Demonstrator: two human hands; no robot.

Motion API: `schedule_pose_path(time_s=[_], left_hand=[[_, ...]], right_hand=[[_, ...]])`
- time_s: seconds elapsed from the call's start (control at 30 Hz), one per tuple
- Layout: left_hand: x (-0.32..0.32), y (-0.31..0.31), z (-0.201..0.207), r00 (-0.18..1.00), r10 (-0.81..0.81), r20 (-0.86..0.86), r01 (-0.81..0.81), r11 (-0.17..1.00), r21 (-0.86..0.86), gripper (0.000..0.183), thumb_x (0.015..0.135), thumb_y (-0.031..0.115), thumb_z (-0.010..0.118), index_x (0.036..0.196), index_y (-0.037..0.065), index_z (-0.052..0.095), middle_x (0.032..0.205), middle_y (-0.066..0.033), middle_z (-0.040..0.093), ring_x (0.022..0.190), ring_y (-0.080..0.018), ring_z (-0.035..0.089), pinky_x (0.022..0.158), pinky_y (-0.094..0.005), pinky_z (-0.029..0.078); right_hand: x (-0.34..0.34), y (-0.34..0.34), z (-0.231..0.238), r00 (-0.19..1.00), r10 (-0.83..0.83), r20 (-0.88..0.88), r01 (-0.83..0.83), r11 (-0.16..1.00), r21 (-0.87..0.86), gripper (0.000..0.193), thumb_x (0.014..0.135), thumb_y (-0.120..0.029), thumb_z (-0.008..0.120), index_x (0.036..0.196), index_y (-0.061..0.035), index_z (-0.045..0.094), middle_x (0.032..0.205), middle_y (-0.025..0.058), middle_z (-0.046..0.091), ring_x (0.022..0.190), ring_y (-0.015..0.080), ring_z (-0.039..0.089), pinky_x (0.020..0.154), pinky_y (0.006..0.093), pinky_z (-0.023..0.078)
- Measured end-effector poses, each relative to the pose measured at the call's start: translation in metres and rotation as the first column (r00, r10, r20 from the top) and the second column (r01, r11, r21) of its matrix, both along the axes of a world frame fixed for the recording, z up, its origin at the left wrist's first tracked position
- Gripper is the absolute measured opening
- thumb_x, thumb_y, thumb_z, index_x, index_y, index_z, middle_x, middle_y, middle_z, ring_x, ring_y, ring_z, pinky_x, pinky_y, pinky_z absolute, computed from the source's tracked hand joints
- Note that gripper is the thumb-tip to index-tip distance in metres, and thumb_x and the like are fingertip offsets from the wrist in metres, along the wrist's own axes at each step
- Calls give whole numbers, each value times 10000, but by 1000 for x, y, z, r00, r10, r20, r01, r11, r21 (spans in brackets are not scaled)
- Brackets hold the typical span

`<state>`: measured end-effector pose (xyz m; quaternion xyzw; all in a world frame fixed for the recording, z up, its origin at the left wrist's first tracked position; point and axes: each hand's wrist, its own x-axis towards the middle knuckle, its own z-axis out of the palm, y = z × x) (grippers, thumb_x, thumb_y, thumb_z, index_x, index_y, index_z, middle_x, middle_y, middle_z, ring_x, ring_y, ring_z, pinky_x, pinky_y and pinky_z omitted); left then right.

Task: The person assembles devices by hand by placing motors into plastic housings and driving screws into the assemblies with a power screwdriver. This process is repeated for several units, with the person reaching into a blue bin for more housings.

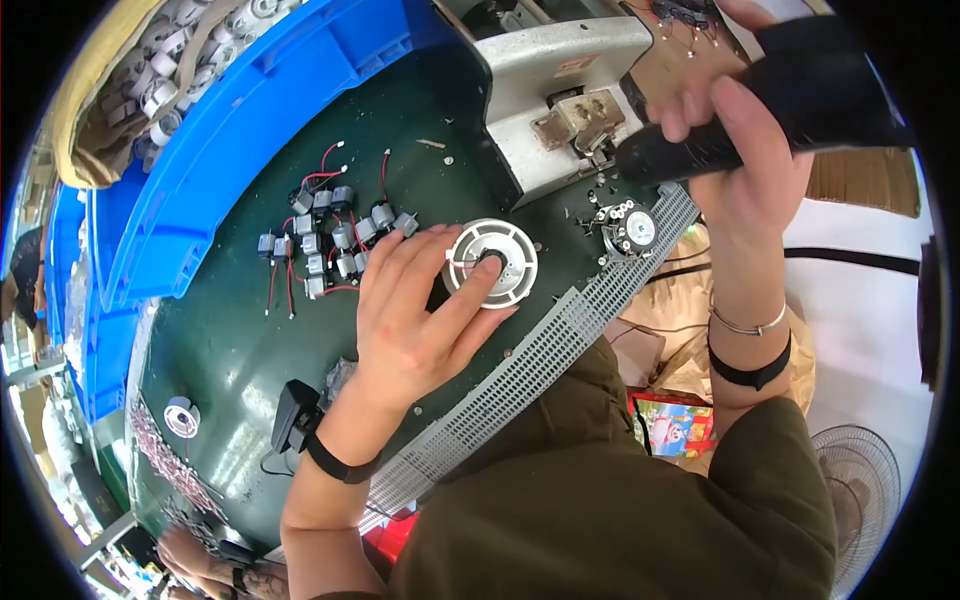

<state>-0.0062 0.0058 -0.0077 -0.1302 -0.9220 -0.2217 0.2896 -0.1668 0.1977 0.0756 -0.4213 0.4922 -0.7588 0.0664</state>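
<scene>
My left hand [405, 325] grips a white round plastic housing [525, 240] on the dark green tabletop. One finger presses on the dark part at its centre; the others close round its left side. A thin red wire shows at its edge. My right hand [745, 160] is wrapped round a thick black electric screwdriver [810, 85], raised at the upper right. Its tapered end points left, and its bit cannot be made out. Below that end, small screws cluster on a round magnet-like piece [640, 228]. Small motors [342, 236] with red wires lie left of the housing.
A grey metal machine [565, 60] stands at the back. Blue bins [230, 120] line the left, beside a sack of white parts [165, 90]. A perforated grey strip [500, 390] edges the table. Another person's hand [185, 550] is at lower left. A fan [855, 490] stands right.
</scene>
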Motion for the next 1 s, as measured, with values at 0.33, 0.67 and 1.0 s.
schedule_pose_path(time_s=[0.33, 0.67, 1.0], left_hand=[[1, 1, -1, 1000, 15, -15, -14, 1000, 17, 334, 662, 263, 762, 959, 145, 662, 1061, -102, 594, 958, -277, 574, 872, -445, 429], [-1, 2, -9, 997, 27, -78, -24, 999, 38, 330, 662, 273, 755, 960, 157, 670, 1053, -90, 588, 907, -248, 579, 882, -440, 432], [0, 4, -10, 997, 32, -75, -26, 997, 72, 333, 671, 280, 750, 971, 163, 667, 1065, -84, 584, 878, -239, 584, 883, -439, 434]], right_hand=[[-4, -2, 36, 887, 460, -38, -458, 888, 45, 340, 915, -258, 335, 1192, -106, 460, 855, 29, 436, 819, 146, 446, 820, 369, 348], [7, -26, 20, 881, 471, -33, -462, 875, 146, 248, 908, -251, 332, 995, -67, 473, 839, 37, 447, 784, 143, 457, 790, 348, 363], [10, -33, 11, 890, 455, -25, -445, 880, 164, 242, 906, -246, 336, 872, -31, 442, 823, 45, 460, 754, 143, 471, 756, 327, 377]])
